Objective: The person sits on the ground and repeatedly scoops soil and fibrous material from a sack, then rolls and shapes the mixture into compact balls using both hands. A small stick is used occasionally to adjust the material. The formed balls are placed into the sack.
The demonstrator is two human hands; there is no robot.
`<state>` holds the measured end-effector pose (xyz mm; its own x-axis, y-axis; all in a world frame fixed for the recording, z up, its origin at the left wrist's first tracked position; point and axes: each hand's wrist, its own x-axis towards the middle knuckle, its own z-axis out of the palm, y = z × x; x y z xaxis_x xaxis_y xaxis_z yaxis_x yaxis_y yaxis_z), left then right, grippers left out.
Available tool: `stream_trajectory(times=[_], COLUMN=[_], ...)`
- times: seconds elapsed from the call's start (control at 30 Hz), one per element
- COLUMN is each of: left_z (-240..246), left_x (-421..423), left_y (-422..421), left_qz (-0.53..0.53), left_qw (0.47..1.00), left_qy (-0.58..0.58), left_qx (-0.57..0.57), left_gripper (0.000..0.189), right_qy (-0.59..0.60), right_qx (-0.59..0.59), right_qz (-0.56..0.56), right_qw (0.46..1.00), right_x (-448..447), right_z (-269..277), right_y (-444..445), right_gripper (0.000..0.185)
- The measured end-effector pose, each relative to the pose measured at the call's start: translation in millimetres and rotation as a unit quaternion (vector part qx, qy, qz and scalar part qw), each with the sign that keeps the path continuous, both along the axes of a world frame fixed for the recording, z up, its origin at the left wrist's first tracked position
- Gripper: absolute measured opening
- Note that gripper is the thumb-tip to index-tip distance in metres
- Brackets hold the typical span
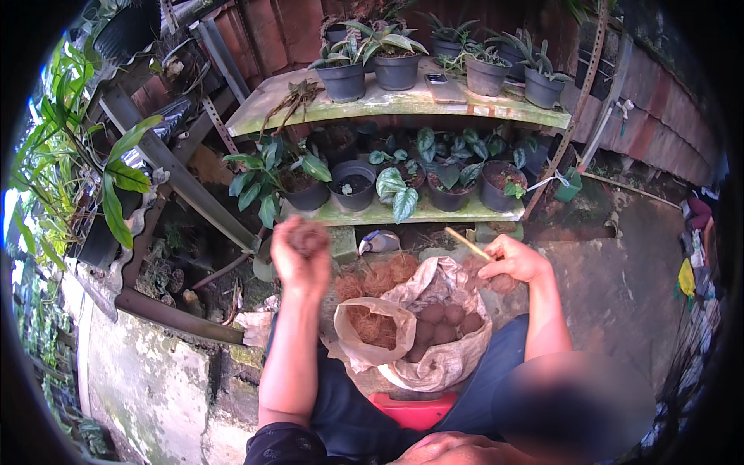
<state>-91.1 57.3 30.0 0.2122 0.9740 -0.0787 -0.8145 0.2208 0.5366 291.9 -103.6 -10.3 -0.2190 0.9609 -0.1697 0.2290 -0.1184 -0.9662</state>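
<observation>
My left hand [299,264] is raised in front of me, its fingers closed around a brown ball of soil or fibre [308,237], which looks blurred. A thin pale stick [467,243] is pinched in my right hand [514,260], held slantwise over the ground on the right. Between my legs stands an open woven sack [476,351] with several dark brown balls [444,333] inside. Leaning beside it is a smaller translucent bag [350,314] of brown coconut fibre [372,326]. Several fibre-covered balls [379,278] lie beyond the bags; others are partly behind my right hand.
A two-level mossy shelf [267,107] ahead bears potted plants [397,70] and a phone [436,78]. A bottle [381,240] lies below it. Metal beams [174,168] slant at left; a red plastic stool [412,410] is beneath me. Another person's limb [700,214] shows far right.
</observation>
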Motion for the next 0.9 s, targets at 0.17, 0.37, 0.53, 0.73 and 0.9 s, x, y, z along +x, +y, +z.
stream_trajectory(times=[0.17, 0.37, 0.53, 0.73, 0.9], left_z=[-14.1, -19.0, -17.6, -16.1, -22.6], left_x=[-22.2, 10.7, 15.3, 25.1, 34.3], left_y=[5.0, -20.5, -20.8, -35.1, -43.8], left_qz=[-0.026, -0.06, -0.118, -0.118, -0.168], left_qw=[0.995, 0.982, 0.937, 0.955, 0.986], left_qy=[0.048, 0.139, 0.276, 0.242, 0.024], left_qx=[0.08, 0.113, 0.182, 0.122, 0.007], left_gripper=[0.014, 0.023, 0.031, 0.03, 0.021], right_qy=[-0.107, -0.387, -0.415, -0.396, -0.049], right_qx=[-0.053, -0.038, -0.002, -0.002, -0.002], right_qz=[0.038, 0.147, 0.12, 0.047, -0.059], right_qw=[0.992, 0.909, 0.902, 0.917, 0.997], right_x=[-15.0, -74.8, -91.4, -87.1, -81.1], right_z=[-5.3, 2.6, -7.8, 5.4, -4.0], right_y=[4.0, 23.8, 23.7, 20.4, 29.3], right_gripper=[0.024, 0.031, 0.035, 0.04, 0.028])
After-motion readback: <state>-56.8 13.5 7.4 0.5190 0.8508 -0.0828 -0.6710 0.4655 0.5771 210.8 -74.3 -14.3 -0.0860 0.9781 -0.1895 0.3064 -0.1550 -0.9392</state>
